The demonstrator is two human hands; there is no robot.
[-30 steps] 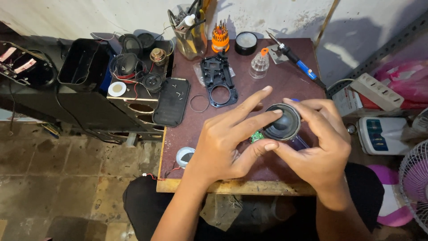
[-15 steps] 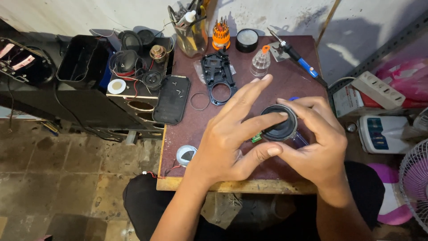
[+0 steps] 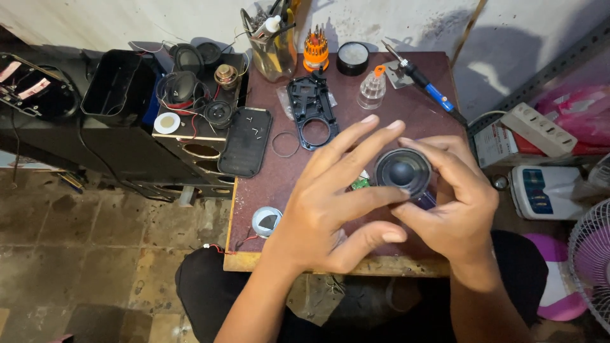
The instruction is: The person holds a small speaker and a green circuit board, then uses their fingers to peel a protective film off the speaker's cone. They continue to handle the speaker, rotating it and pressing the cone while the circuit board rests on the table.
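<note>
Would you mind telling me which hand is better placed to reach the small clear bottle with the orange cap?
Probably the left hand. Its outstretched fingertips point toward the clear bottle, while the right hand is curled around the round black speaker driver, seemingly supporting it from the far side.
</note>
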